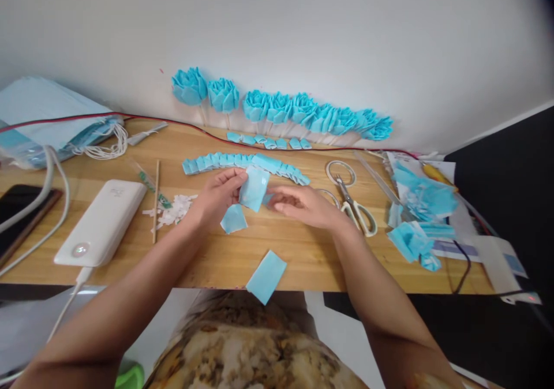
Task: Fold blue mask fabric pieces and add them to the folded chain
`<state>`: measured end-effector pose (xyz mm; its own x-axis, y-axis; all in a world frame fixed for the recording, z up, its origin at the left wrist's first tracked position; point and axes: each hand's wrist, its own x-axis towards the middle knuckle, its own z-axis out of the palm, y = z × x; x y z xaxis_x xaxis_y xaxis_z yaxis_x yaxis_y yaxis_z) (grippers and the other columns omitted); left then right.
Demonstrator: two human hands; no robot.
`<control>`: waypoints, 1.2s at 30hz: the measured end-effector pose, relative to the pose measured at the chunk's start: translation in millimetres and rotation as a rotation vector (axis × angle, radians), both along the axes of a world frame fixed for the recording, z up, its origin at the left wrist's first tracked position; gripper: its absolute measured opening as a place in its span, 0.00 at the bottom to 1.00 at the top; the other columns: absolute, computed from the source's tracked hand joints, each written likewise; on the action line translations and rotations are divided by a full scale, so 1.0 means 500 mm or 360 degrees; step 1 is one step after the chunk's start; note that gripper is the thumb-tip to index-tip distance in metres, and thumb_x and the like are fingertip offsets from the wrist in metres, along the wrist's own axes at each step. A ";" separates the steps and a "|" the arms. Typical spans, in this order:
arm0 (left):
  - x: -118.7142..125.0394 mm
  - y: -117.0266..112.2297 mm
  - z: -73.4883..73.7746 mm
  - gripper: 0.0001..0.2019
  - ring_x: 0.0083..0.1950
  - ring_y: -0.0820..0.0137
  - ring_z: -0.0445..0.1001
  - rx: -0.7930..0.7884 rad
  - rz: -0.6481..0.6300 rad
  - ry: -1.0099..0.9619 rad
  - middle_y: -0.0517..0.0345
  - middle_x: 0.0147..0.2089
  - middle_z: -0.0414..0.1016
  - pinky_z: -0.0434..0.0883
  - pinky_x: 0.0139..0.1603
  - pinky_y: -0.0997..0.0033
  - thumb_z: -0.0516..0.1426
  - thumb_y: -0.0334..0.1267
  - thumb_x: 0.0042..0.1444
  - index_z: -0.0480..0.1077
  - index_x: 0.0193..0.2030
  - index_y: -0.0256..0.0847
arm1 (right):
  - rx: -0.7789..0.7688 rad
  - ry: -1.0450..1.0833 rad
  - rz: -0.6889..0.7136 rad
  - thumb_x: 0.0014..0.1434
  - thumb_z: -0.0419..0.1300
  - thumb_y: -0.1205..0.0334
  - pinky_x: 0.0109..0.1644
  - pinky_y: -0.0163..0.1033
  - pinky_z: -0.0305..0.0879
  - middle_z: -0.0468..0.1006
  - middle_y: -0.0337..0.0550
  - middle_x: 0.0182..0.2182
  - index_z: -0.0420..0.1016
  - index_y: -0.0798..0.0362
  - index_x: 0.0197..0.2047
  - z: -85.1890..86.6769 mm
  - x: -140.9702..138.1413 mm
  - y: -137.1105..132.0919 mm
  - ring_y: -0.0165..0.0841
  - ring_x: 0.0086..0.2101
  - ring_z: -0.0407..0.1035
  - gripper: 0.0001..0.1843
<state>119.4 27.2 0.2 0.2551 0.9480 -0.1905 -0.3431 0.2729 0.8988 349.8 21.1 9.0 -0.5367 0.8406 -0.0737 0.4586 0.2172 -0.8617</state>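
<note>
**Two hands at a blue piece over the desk**

The left hand (219, 195) is closed on a blue piece (254, 188): thumb and fingers pinch its left edge and hold it almost upright, a little above the desk (303, 262), near the middle. The right hand (303, 204) lies just beside it, palm down, with the fingers bent toward the lower right corner of the piece. Whether this hand grips the piece or only touches it, I cannot tell, because the fingertips are blurred.

Under the left hand lies a second blue square (234, 219), flat on the wood. A third blue rectangle (266, 276) lies at the front edge of the desk and hangs partly over it. Behind the hands is a curved row of folded blue pieces (246, 163), and further back blue flowers (277, 107) lean against the wall. Scissors (352, 201) lie just right of the right hand. To the left are white scraps (175, 207), a wooden stick (156, 201) and a white power bank (101, 221).
</note>
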 end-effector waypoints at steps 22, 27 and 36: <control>0.003 -0.005 -0.008 0.12 0.23 0.76 0.63 0.0197 0.0121 0.0318 0.64 0.22 0.67 0.62 0.25 0.77 0.65 0.45 0.49 0.73 0.28 0.39 | -0.0205 0.0651 -0.0269 0.58 0.63 0.56 0.42 0.39 0.63 0.76 0.38 0.30 0.76 0.52 0.37 -0.011 -0.014 0.004 0.32 0.34 0.69 0.08; 0.004 0.000 -0.008 0.15 0.23 0.77 0.65 0.0064 0.0128 0.0036 0.65 0.23 0.67 0.68 0.26 0.76 0.68 0.46 0.47 0.70 0.28 0.39 | -0.0152 0.0904 -0.0504 0.62 0.61 0.54 0.46 0.39 0.67 0.78 0.39 0.34 0.79 0.49 0.45 -0.018 0.006 0.017 0.31 0.36 0.71 0.12; 0.015 -0.007 -0.021 0.21 0.31 0.72 0.73 0.0084 -0.0104 -0.0028 0.58 0.29 0.77 0.74 0.35 0.70 0.71 0.52 0.43 0.77 0.34 0.36 | -0.0626 0.1122 -0.0087 0.57 0.67 0.54 0.50 0.43 0.70 0.79 0.42 0.40 0.79 0.51 0.43 -0.037 -0.040 0.000 0.35 0.43 0.73 0.12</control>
<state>126.8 23.9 -10.1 0.3195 0.9378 -0.1356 -0.3419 0.2476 0.9066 329.8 21.2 -9.4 -0.5264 0.8498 -0.0290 -0.2198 -0.1690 -0.9608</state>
